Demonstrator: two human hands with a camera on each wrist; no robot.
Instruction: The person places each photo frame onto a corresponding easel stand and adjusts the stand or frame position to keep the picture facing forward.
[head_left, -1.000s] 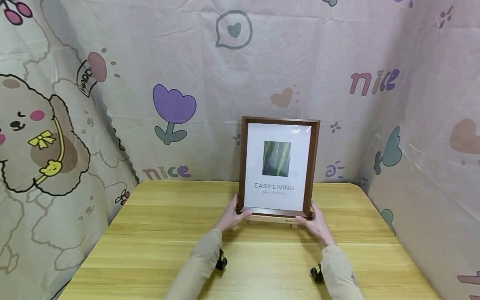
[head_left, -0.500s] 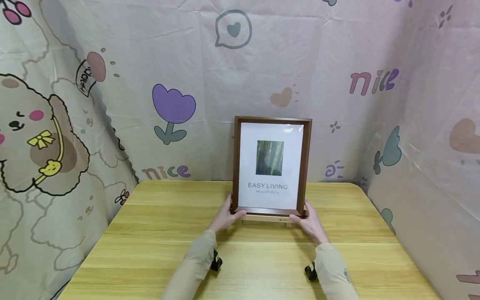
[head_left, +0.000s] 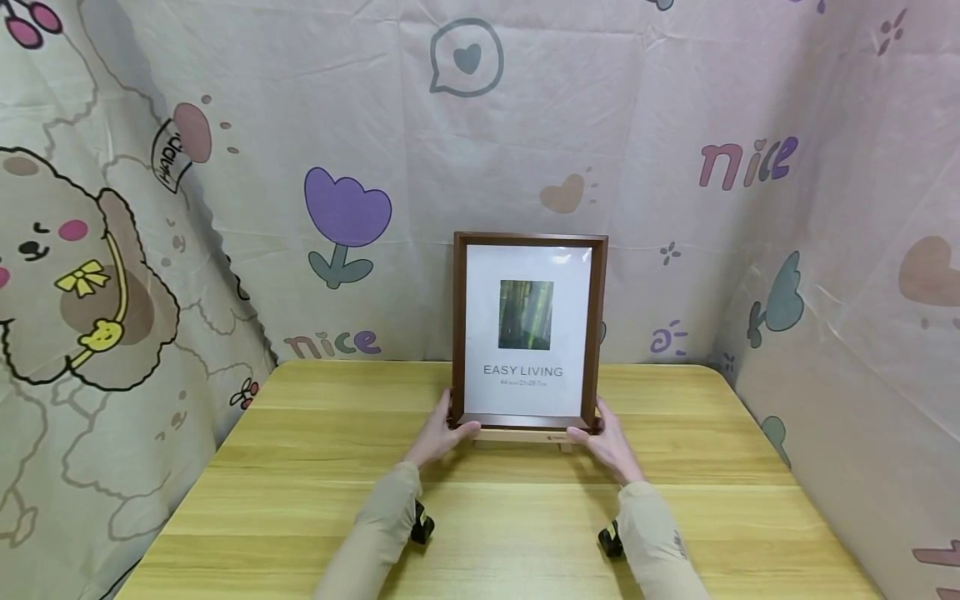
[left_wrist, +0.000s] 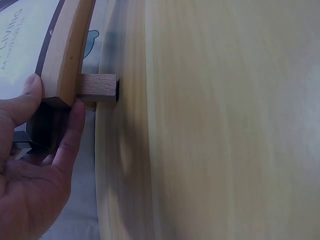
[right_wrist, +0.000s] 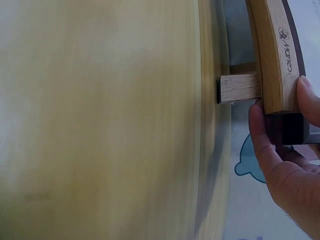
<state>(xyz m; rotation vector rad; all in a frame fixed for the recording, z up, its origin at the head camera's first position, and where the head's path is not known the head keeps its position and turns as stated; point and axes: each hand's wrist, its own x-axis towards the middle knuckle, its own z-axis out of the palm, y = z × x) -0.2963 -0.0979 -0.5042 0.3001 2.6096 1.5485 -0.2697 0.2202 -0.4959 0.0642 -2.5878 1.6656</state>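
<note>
A brown picture frame (head_left: pixel 529 421) with a white insert reading EASY LIVING stands upright, leaning slightly back, on a light wooden stand (head_left: pixel 517 436) with short feet. My left hand (head_left: pixel 438 433) grips the lower left corner, thumb in front and fingers beneath and behind. At the lower right corner my right hand (head_left: pixel 609 442) holds on the same way. In the left wrist view the thumb presses the frame's front by the stand's ledge (left_wrist: pixel 62 60). In the right wrist view the ledge (right_wrist: pixel 280 65) bears a small printed logo, with fingers under the corner.
The wooden table (head_left: pixel 300 500) has light yellow planks. Behind it hangs a printed cloth (head_left: pixel 480 150), with more cloth at both sides. A small black device (head_left: pixel 422 525) sits at the left wrist, another device (head_left: pixel 611 540) at the right.
Both hands have moved left along the table with the picture frame and its stand, keeping their grip on the lower corners.
</note>
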